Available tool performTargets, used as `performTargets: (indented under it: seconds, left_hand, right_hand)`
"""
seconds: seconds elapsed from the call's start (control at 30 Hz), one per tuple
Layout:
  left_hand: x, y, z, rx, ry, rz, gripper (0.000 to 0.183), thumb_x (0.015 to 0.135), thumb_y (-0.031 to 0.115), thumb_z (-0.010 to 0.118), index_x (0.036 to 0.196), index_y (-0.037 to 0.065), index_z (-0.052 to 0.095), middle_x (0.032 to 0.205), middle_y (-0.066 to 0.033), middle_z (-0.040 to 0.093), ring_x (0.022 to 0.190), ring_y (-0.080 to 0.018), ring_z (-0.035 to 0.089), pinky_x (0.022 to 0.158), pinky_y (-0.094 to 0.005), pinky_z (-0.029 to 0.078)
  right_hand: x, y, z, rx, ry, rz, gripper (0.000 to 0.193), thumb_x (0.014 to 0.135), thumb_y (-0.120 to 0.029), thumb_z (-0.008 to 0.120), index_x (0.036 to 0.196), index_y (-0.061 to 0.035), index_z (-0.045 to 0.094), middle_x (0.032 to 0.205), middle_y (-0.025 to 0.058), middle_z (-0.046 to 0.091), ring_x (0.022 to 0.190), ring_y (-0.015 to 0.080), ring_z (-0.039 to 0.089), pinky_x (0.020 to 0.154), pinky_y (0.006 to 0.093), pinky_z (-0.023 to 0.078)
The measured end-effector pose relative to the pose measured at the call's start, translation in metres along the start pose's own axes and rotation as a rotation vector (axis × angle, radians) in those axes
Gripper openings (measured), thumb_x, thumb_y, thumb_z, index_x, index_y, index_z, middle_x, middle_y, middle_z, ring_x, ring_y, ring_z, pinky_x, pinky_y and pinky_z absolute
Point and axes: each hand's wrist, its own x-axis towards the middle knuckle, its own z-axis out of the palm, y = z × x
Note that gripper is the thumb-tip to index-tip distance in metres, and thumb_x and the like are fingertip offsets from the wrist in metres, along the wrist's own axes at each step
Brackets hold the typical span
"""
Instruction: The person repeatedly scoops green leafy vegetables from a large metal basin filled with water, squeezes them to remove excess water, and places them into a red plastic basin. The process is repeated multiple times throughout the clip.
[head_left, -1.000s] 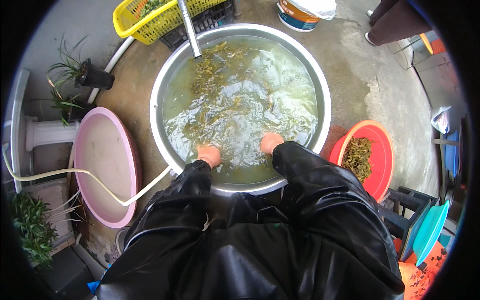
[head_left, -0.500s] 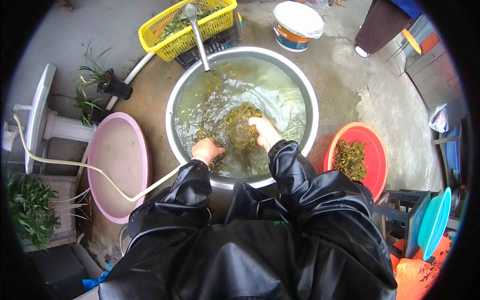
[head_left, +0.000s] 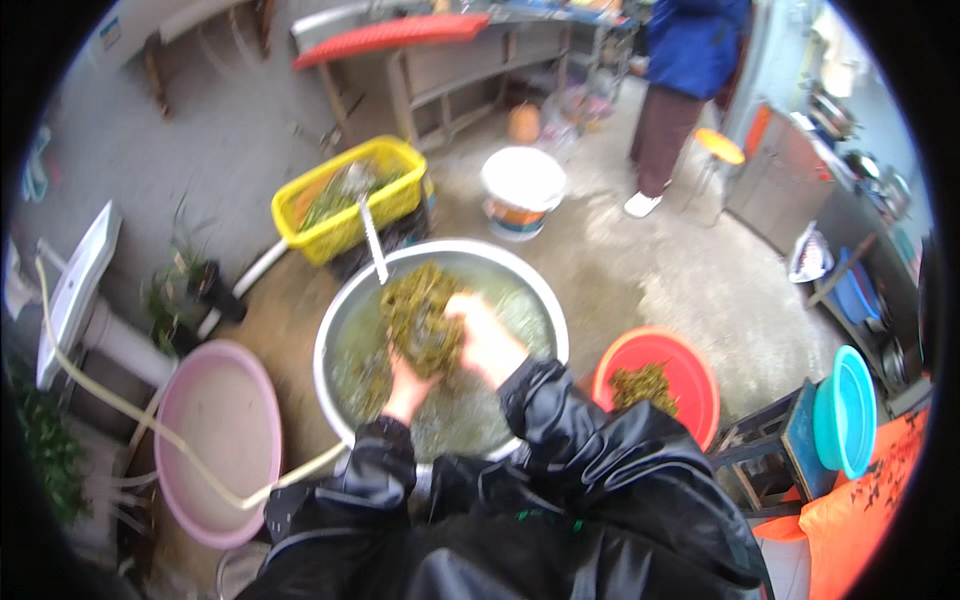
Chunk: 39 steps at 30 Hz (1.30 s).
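A dripping clump of yellow-green leafy greens (head_left: 424, 312) is gripped between both my hands, over a wide metal basin (head_left: 462, 246) of cloudy green water. My left hand (head_left: 404, 388) cups its lower left side, fingers partly hidden by leaves. Against its right side presses my right hand (head_left: 482, 338), slightly blurred. More greens show in the water left of the clump. Close to my right forearm, a red basin (head_left: 695, 395) holds a smaller heap of similar greens (head_left: 642, 387).
Left stands a pink tub (head_left: 222, 440), with a pale hose (head_left: 205, 462) across it. Behind the basin are a yellow basket (head_left: 340, 235) of greens, a long-handled metal strainer (head_left: 370, 235) and a lidded bucket (head_left: 523, 180). Another person (head_left: 668, 130) stands farther back. A teal basin (head_left: 845, 412) is at right.
My hands have come together around the clump and raised it from the water. The view has tilted up, showing more of the room's far side.
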Motion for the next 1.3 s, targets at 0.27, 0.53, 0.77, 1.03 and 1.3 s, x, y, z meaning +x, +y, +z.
performTargets:
  seconds: [0.27, 0.53, 0.77, 1.03, 1.3]
  left_hand:
    - [-0.019, -0.042, 0.009, 0.244, -0.215, 0.16, 0.046, 0.086, 0.029, 0.057, 0.128, 0.009, 0.056, 0.135, -0.0127, 0.052, 0.131, -0.0291, 0.041, 0.109, -0.0417, 0.032]
    - [-0.071, -0.14, 0.024, 0.549, -0.586, 0.14, 0.038, 0.084, 0.015, 0.053, 0.122, 0.008, 0.059, 0.131, -0.0142, 0.054, 0.126, -0.0314, 0.044, 0.104, -0.0392, 0.038]
    - [-0.063, -0.143, 0.043, -0.736, -0.195, -0.404, 0.037, 0.093, 0.025, 0.047, 0.125, 0.008, 0.056, 0.129, -0.0121, 0.056, 0.122, -0.031, 0.049, 0.101, -0.0421, 0.042]
    - [-0.024, -0.035, 0.011, -1.221, -0.033, -0.522, 0.038, 0.094, 0.028, 0.045, 0.125, 0.008, 0.056, 0.128, -0.0113, 0.057, 0.121, -0.0307, 0.05, 0.1, -0.0427, 0.042]
    - [-0.012, 0.008, -0.011, -1.396, 0.046, -0.525, 0.039, 0.095, 0.031, 0.044, 0.125, 0.008, 0.055, 0.127, -0.0106, 0.057, 0.119, -0.0304, 0.051, 0.099, -0.0433, 0.043]
  right_hand:
    - [0.0, 0.01, -0.03, -0.235, 0.12, 0.219, 0.035, 0.067, -0.022, 0.053, 0.094, -0.0007, 0.056, 0.091, 0.0155, 0.062, 0.082, 0.0313, 0.06, 0.078, 0.0447, 0.051]
    - [0.016, 0.033, -0.071, -0.128, 0.024, 0.405, 0.029, 0.065, -0.017, 0.054, 0.088, 0.0003, 0.06, 0.088, 0.0139, 0.065, 0.074, 0.029, 0.063, 0.073, 0.0404, 0.055]
    - [0.039, 0.034, -0.106, -0.317, 0.121, 0.261, 0.024, 0.068, -0.006, 0.055, 0.091, -0.0002, 0.061, 0.089, 0.0111, 0.064, 0.081, 0.0258, 0.062, 0.079, 0.0372, 0.052]
    - [0.044, 0.034, -0.117, -0.593, 0.127, 0.24, 0.035, 0.071, -0.006, 0.06, 0.106, -0.0052, 0.059, 0.1, 0.0071, 0.062, 0.093, 0.0229, 0.057, 0.083, 0.0393, 0.046]
    - [0.03, 0.033, -0.116, -0.642, 0.098, 0.306, 0.051, 0.076, -0.015, 0.066, 0.125, -0.0161, 0.053, 0.119, 0.0023, 0.056, 0.112, 0.0224, 0.048, 0.093, 0.0456, 0.038]
